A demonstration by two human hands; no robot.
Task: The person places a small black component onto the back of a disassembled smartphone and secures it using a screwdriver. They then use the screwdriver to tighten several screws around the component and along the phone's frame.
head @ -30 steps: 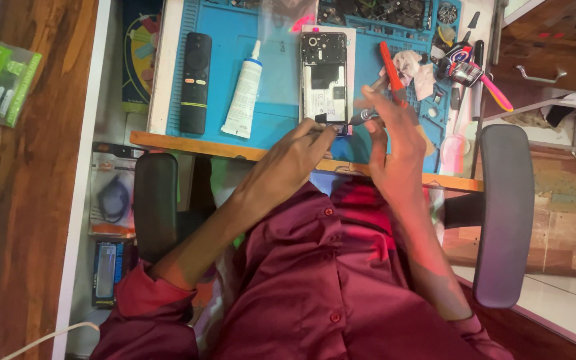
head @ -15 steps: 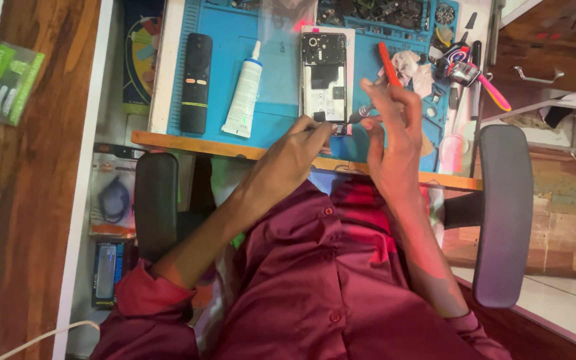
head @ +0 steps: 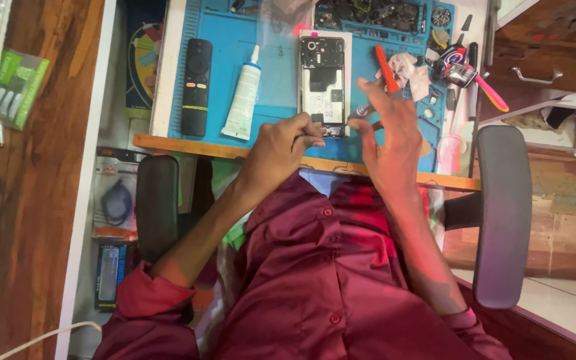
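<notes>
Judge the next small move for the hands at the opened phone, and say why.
Probably bring the tweezers in the right hand down to the bottom edge of the opened phone, while the left hand steadies it. The left fingertips already sit at that lower end, the tweezer tips point toward it, and the phone lies back-open on the blue mat. What the tips grip is too small to tell.

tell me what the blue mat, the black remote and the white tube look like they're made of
Blue mat: looks like soft matte rubber or silicone, with moulded ridges and tray pockets along its edges.
Black remote: most likely hard plastic, smooth and dull, with round buttons near the top.
White tube: probably a squeezable plastic tube, slightly glossy, tapering to a narrow nozzle; metal can't be ruled out.
</notes>
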